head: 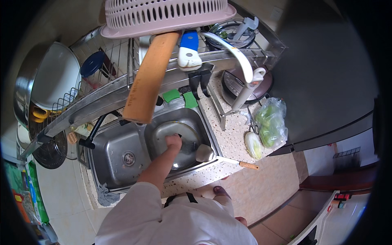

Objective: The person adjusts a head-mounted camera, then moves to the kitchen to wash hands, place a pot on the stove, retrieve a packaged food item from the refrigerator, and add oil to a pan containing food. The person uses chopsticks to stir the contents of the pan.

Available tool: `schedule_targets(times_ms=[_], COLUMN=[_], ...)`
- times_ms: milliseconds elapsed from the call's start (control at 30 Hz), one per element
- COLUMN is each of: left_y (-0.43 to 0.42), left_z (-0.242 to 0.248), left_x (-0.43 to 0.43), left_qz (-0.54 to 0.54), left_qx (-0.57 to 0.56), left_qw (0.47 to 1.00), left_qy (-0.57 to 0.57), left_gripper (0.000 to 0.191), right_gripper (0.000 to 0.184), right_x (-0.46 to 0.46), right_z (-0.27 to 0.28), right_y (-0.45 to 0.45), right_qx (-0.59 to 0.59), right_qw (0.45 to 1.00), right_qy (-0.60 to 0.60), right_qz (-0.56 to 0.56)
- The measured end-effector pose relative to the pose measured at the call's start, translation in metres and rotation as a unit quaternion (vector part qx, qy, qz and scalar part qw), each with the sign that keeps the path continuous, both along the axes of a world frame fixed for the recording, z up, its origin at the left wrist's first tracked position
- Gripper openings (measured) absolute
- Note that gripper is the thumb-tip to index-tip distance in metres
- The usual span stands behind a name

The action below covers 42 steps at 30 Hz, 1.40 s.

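Note:
My left hand (173,141) reaches into the right bowl of the steel double sink (114,147), its fingers closed around a small dark part. Below it lies a round shiny pan or lid (163,130); which one I cannot tell. A wok turner (205,153) rests across the sink's front rim, its wooden handle (248,165) sticking out past the counter. Beside my body shows what looks like a bit of my right hand (242,220), mostly hidden by the white shirt. Green scouring pads (171,96) lie behind the sink.
Overhead, a metal rack (101,87) carries a pink basket (168,18), a jutting wooden handle (150,79) and a blue-and-white handle (190,50). A black faucet (95,131) crosses the left bowl. Right are a rice cooker (242,85), bagged greens (269,122) and a cabbage (253,145).

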<state>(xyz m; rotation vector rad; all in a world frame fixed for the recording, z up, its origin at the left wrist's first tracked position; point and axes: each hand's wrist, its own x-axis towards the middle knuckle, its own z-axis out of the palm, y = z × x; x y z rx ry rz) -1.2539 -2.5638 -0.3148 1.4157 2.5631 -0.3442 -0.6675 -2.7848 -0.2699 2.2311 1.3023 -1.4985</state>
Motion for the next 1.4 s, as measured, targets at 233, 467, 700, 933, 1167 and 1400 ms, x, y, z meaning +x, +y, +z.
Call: schedule_targets(times_ms=[233,467,700,933,1167,1400], left_y=[0.000,-0.033,-0.112,-0.252,-0.311,-0.298], left_z=[-0.013,-0.019,0.043,0.085,0.090,0.105], left_x=[0.003,0.001,0.005,-0.071,-0.171,-0.209], left_qz=[0.003,0.019,0.089,0.265,0.304,0.429], left_qx=[-0.050,0.020,0.217,0.344,0.449,0.521], left_qw=[0.999,0.998,0.952,0.870,0.789,0.557], left_qy=[-0.008,-0.057,-0.198,-0.234,-0.287,-0.485], left_gripper=[0.038,0.037,0.048,0.027,0.029,0.025], right_gripper=[0.020,0.024,0.033,0.034,0.029,0.028], right_x=[-0.010,-0.053,-0.264,-0.514,-0.690,-0.722], right_z=[0.014,0.035,0.099,0.120,0.107,0.114], right_y=[0.045,0.127,0.191,0.204,0.226,0.235], right_qx=[-0.002,0.122,0.110,-0.015,0.045,0.117], right_qw=[0.997,0.952,0.855,0.851,0.891,0.907], right_qy=[0.069,0.082,0.293,0.416,0.426,0.375], right_qz=[-0.018,0.268,0.413,0.321,0.147,0.152])
